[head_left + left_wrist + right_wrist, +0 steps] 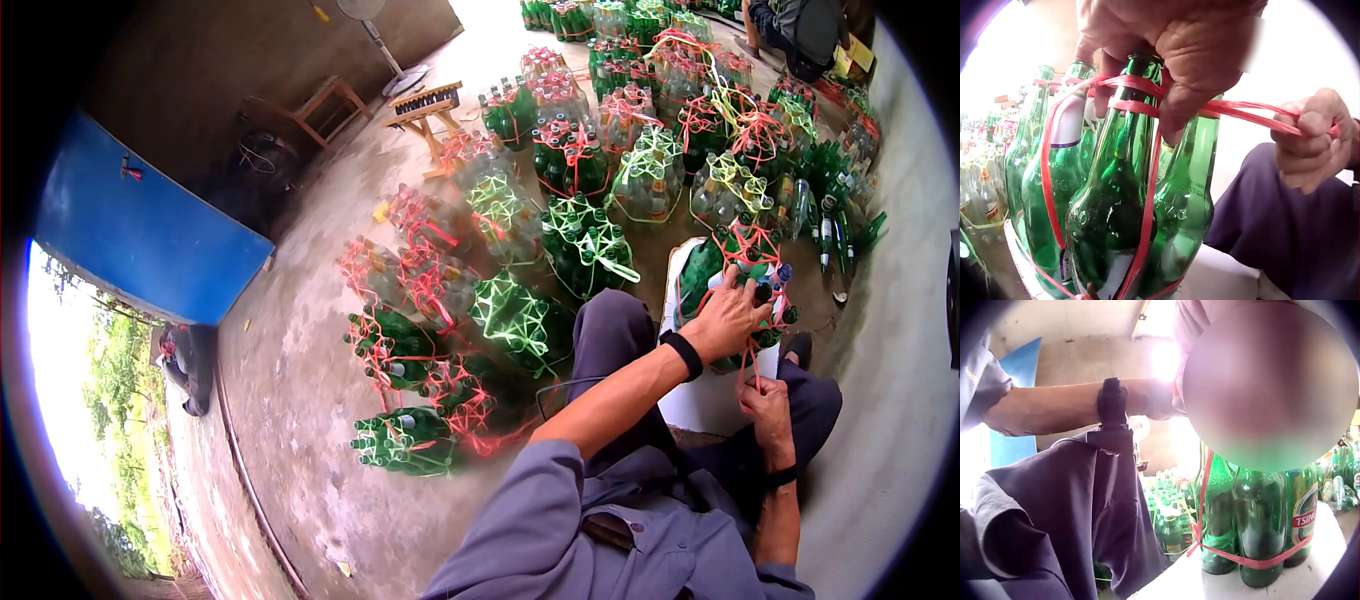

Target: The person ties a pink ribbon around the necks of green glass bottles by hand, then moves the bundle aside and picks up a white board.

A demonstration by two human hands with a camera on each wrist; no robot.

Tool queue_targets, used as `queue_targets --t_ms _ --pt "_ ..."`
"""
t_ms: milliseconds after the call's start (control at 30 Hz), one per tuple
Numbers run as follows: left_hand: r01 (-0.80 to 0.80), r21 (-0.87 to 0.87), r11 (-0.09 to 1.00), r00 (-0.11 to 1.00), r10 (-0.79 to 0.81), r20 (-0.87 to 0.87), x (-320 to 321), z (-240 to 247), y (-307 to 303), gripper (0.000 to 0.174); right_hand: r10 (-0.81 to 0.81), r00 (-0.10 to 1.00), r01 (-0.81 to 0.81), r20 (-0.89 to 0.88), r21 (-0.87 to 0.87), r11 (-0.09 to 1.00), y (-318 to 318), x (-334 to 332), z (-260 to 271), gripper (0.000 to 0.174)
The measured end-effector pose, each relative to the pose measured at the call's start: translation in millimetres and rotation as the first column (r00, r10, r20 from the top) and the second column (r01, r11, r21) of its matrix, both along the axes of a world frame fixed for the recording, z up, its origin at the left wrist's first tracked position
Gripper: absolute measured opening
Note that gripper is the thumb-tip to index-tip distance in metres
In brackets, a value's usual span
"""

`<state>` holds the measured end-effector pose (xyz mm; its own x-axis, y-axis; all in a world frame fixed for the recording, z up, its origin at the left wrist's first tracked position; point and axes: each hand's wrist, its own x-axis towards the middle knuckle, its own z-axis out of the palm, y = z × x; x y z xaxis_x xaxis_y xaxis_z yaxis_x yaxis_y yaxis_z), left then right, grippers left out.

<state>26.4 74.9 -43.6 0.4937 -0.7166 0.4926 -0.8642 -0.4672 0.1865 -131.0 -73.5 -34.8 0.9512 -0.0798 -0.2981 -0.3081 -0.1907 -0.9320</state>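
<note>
Green glass bottles [1113, 194] stand in a bundle with red strap [1147, 231] around their necks and sides. My left hand [728, 318] is over the bundle's top; in the left wrist view, thumb and fingers of that hand [1191, 50] grip a front bottle's neck at the strap. Beside the bundle, my right hand [768, 405] holds strap ends, pulled out taut from the necks; its fingers [1313, 128] curl round them. A blurred disc covers the bottle tops in the right wrist view, where a red band [1260, 562] circles the lower bottles [1260, 519].
The bundle rests on a white board [690, 400] between the person's knees. Many strapped bottle bundles [585, 250] cover the floor ahead and left. Loose bottles [835, 235] lie right, by the wall [900, 300]. A wooden stool [425, 105] and another person [800, 35] are farther off.
</note>
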Motion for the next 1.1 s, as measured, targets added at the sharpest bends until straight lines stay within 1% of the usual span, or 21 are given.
queue_targets --t_ms 33,100,133,200,233,267,300,367,400,433,467,500,567,633,700,733,833,967,1000,1033,1100 --pt "-0.003 -0.027 1.0 1.0 0.003 0.007 -1.2 3.4 0.9 0.052 0.0 1.0 0.0 -0.001 -0.001 1.0 0.4 -0.3 -0.6 0.026" --pt "0.027 -0.014 1.0 0.995 -0.028 -0.098 -2.3 9.5 2.2 0.054 -0.042 0.999 0.044 -0.026 0.079 0.996 -2.0 -4.8 -2.5 0.024" --pt "0.001 0.039 0.999 0.998 0.001 -0.061 -5.4 20.6 6.5 0.057 -0.05 0.998 0.051 -0.041 0.027 0.998 -1.2 -6.0 -0.1 0.024" --pt "0.015 0.006 1.0 0.996 -0.014 -0.09 -0.4 9.3 5.1 0.056 -0.069 0.996 0.065 -0.047 -0.094 0.993 6.1 -6.1 9.5 0.025" --pt "0.026 -0.028 0.999 0.994 -0.029 -0.101 0.6 8.9 5.9 0.055 -0.076 0.997 0.073 -0.032 -0.087 0.994 5.6 -6.9 7.9 0.027" --pt "0.048 0.006 0.999 0.987 -0.046 -0.155 1.2 15.6 8.6 0.053 -0.093 0.995 0.089 -0.041 -0.099 0.991 5.2 -6.8 9.2 0.03" --pt "0.067 0.043 0.997 0.977 -0.057 -0.205 1.8 21.4 10.6 0.052 -0.134 0.99 0.134 -0.038 -0.004 0.991 6.2 -5.3 9.5 0.034" --pt "0.08 0.052 0.995 0.971 -0.066 -0.228 4.9 17.0 9.6 0.055 -0.165 0.986 0.164 -0.018 -0.052 0.985 0.3 -2.8 9.3 0.036" --pt "0.079 0.055 0.995 0.98 -0.068 -0.19 5.7 15.1 9.3 0.055 -0.183 0.983 0.182 -0.016 -0.054 0.982 -2.2 0.8 4.6 0.036" --pt "0.078 0.058 0.995 0.986 -0.068 -0.153 4.8 16.2 9.2 0.055 -0.215 0.973 0.223 0.083 -0.108 0.969 -4.8 4.0 -2.0 0.036" --pt "0.06 0.064 0.996 0.983 -0.048 -0.175 2.4 16.6 8.6 0.056 -0.239 0.955 0.268 0.178 -0.161 0.95 -7.8 4.3 -5.5 0.036" --pt "0.08 0.061 0.995 0.981 -0.068 -0.179 0.1 16.5 8.5 0.056 -0.258 0.95 0.287 0.174 -0.165 0.944 -10.1 4.4 -4.3 0.036" --pt "0.055 0.117 0.992 0.977 -0.029 -0.213 -0.4 19.1 7.4 0.058 -0.244 0.951 0.269 0.189 -0.123 0.955 -11.0 8.2 0.2 0.035" --pt "0.041 0.119 0.992 0.978 -0.015 -0.207 -0.7 15.5 6.5 0.056 -0.249 0.946 0.276 0.207 -0.116 0.954 -8.3 8.5 1.2 0.033" --pt "0.031 0.142 0.989 0.983 -0.005 -0.186 -0.9 13.7 5.7 0.057 -0.141 0.949 0.205 0.282 -0.212 0.956 -2.4 6.0 -2.6 0.03" --pt "0.031 0.175 0.984 0.976 0.007 -0.217 -1.0 14.6 4.5 0.057 -0.09 0.928 0.225 0.363 -0.351 0.909 6.6 6.4 2.1 0.027" --pt "0.012 0.101 0.995 0.987 0.005 -0.16 -3.6 13.3 3.1 0.052 -0.047 0.899 0.267 0.435 -0.462 0.846 22.6 0.9 13.0 0.031" --pt "0.032 0.167 0.985 0.985 -0.003 -0.173 -3.2 22.5 2.3 0.055 -0.055 0.889 0.288 0.455 -0.46 0.84 21.2 0.0 11.1 0.032" --pt "0.018 0.194 0.981 0.992 0.007 -0.13 -0.6 13.4 0.1 0.057 -0.049 0.881 0.274 0.47 -0.423 0.864 20.0 -0.7 8.1 0.032" --pt "0.037 0.218 0.975 0.983 0.004 -0.185 -1.9 19.1 -0.9 0.055 -0.047 0.873 0.263 0.485 -0.387 0.884 18.0 -1.4 5.8 0.032" --pt "0.024 0.206 0.978 0.985 0.012 -0.173 -2.0 18.5 -1.2 0.054 -0.041 0.891 0.225 0.452 -0.362 0.905 14.8 -0.8 1.0 0.032"
